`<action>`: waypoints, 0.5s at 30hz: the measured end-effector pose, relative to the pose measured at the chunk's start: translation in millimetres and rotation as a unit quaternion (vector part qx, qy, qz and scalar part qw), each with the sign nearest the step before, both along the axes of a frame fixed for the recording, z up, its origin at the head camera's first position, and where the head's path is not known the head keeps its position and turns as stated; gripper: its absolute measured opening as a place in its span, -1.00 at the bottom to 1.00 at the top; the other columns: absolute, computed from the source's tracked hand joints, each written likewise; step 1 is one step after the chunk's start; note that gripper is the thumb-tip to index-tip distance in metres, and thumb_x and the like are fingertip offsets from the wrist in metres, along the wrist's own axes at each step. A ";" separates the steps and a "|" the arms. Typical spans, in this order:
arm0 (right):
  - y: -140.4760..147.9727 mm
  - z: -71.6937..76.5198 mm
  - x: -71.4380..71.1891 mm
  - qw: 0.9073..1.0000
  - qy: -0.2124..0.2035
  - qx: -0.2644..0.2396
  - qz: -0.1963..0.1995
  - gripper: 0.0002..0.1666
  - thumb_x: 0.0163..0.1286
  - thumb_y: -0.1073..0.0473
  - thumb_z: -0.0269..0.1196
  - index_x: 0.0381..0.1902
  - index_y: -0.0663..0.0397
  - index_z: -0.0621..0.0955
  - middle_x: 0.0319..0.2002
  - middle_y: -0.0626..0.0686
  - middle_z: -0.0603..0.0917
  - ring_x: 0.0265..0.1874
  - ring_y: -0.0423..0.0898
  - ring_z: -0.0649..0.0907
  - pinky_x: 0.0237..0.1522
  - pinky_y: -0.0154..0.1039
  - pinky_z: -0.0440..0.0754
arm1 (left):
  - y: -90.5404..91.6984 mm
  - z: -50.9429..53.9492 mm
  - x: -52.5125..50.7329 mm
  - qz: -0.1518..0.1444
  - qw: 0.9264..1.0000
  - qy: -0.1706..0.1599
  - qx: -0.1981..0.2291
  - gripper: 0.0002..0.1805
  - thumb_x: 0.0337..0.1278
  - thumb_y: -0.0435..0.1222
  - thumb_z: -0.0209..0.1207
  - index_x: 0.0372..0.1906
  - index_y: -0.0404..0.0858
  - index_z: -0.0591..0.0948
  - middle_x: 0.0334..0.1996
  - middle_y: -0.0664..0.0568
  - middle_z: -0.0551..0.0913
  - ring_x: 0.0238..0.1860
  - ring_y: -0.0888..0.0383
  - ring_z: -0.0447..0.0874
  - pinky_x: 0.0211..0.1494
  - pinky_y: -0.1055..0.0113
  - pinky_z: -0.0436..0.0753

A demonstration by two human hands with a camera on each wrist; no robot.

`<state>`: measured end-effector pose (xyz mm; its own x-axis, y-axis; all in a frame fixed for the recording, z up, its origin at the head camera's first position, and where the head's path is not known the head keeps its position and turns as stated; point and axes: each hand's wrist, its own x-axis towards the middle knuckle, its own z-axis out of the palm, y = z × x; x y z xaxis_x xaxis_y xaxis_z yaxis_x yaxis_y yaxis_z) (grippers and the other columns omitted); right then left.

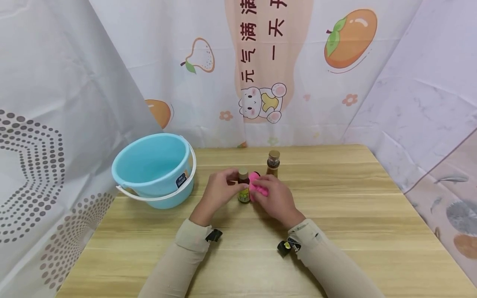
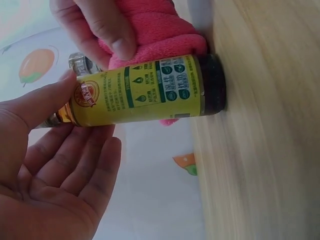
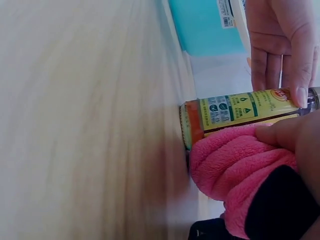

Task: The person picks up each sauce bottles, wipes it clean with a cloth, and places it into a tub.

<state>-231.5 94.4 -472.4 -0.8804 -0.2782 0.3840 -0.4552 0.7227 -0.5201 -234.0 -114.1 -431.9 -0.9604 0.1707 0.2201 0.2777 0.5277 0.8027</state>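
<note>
A small glass bottle (image 1: 244,195) with a gold cap and a yellow-green label stands upright on the table. My left hand (image 1: 219,189) pinches its upper part between thumb and fingers; in the left wrist view the other fingers (image 2: 75,162) stretch loosely behind it. Against the bottle's right side lies a folded, fluffy pink cloth (image 3: 240,160) with a black part (image 3: 282,205). My right hand (image 1: 276,195) grips this cloth and presses it to the bottle. Behind the right hand stands a second, taller bottle (image 1: 273,160) with a gold cap, its lower part hidden.
A light blue bucket (image 1: 169,203) with a white handle stands at the table's back left. The wooden table (image 1: 354,207) reaches back to a printed curtain (image 1: 208,95), with more cloth hanging at both sides.
</note>
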 end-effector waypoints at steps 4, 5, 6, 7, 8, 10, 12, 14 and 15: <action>1.2 1.2 0.5 0.999 0.024 -0.024 0.010 -0.60 0.38 -0.07 0.43 0.11 -0.10 0.78 0.12 -0.03 0.70 0.00 -0.03 0.74 -0.12 -0.10 0.73 | 0.1 1.3 0.6 0.001 1.000 0.001 -0.017 -0.79 0.13 -0.14 0.51 -0.16 -0.02 0.76 -0.16 0.19 0.82 -0.02 0.17 0.76 0.06 0.15 0.77; 1.4 1.5 0.4 0.999 0.033 -0.032 0.013 -0.61 0.38 -0.06 0.44 0.11 -0.10 0.78 0.12 -0.03 0.71 0.00 -0.04 0.73 -0.12 -0.11 0.72 | 0.0 1.5 0.6 0.001 1.000 0.001 -0.020 -0.80 0.13 -0.13 0.51 -0.17 -0.01 0.76 -0.17 0.20 0.81 -0.02 0.18 0.76 0.04 0.18 0.77; 1.6 1.9 0.2 0.998 0.042 -0.040 0.015 -0.61 0.37 -0.05 0.44 0.10 -0.09 0.78 0.12 -0.03 0.71 0.00 -0.05 0.73 -0.13 -0.12 0.73 | -0.2 1.8 0.6 -0.001 1.000 0.002 -0.020 -0.81 0.14 -0.14 0.51 -0.17 -0.01 0.76 -0.17 0.20 0.81 -0.03 0.19 0.76 0.03 0.19 0.77; 1.7 2.5 -0.1 0.997 0.053 -0.047 0.018 -0.62 0.37 -0.04 0.45 0.09 -0.08 0.78 0.11 -0.03 0.71 0.01 -0.05 0.73 -0.12 -0.12 0.73 | -0.3 2.1 0.6 -0.004 1.000 0.002 -0.019 -0.81 0.14 -0.14 0.51 -0.17 -0.01 0.76 -0.18 0.20 0.81 -0.04 0.19 0.76 0.02 0.20 0.77; 1.8 3.2 -0.4 0.996 0.061 -0.054 0.020 -0.62 0.36 -0.02 0.45 0.09 -0.08 0.79 0.11 -0.02 0.71 0.02 -0.05 0.72 -0.11 -0.12 0.73 | -0.4 2.4 0.4 -0.007 1.000 0.002 -0.017 -0.81 0.14 -0.15 0.51 -0.16 -0.02 0.77 -0.18 0.20 0.81 -0.05 0.19 0.76 0.03 0.20 0.77; 1.8 5.1 -0.9 0.995 0.074 -0.064 0.022 -0.63 0.34 0.01 0.47 0.08 -0.07 0.79 0.11 -0.02 0.72 0.04 -0.05 0.72 -0.08 -0.12 0.73 | -0.9 2.8 0.1 -0.012 1.000 0.001 -0.014 -0.80 0.14 -0.16 0.50 -0.14 -0.03 0.78 -0.18 0.20 0.82 -0.06 0.18 0.77 0.05 0.20 0.77; 1.9 6.9 -1.0 0.994 0.080 -0.072 0.023 -0.64 0.33 0.03 0.48 0.07 -0.06 0.79 0.11 -0.02 0.71 0.04 -0.05 0.72 -0.06 -0.12 0.74 | -1.8 2.9 -0.2 -0.017 1.000 -0.001 -0.011 -0.79 0.14 -0.18 0.51 -0.12 -0.03 0.79 -0.17 0.18 0.82 -0.05 0.16 0.77 0.08 0.18 0.77; 1.8 8.8 -0.4 0.993 0.083 -0.078 0.025 -0.64 0.32 0.05 0.49 0.06 -0.06 0.79 0.11 -0.02 0.71 0.06 -0.05 0.71 -0.05 -0.12 0.74 | -2.6 2.6 -0.4 -0.019 1.000 -0.003 -0.012 -0.77 0.14 -0.18 0.51 -0.10 -0.04 0.79 -0.15 0.16 0.82 -0.05 0.14 0.78 0.09 0.16 0.77; 1.8 9.6 0.0 0.993 0.086 -0.081 0.027 -0.65 0.32 0.05 0.49 0.05 -0.05 0.80 0.11 -0.01 0.72 0.06 -0.05 0.71 -0.05 -0.12 0.75 | -3.0 2.4 -0.4 -0.020 1.000 -0.003 -0.013 -0.77 0.14 -0.19 0.51 -0.10 -0.06 0.79 -0.14 0.13 0.83 -0.04 0.13 0.78 0.10 0.15 0.77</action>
<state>-231.4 96.2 -462.8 -0.7838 -0.2449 0.5707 -0.5827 0.6077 -0.5396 -234.4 -117.2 -429.5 -0.9539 0.2150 0.2093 0.2944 0.5360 0.7912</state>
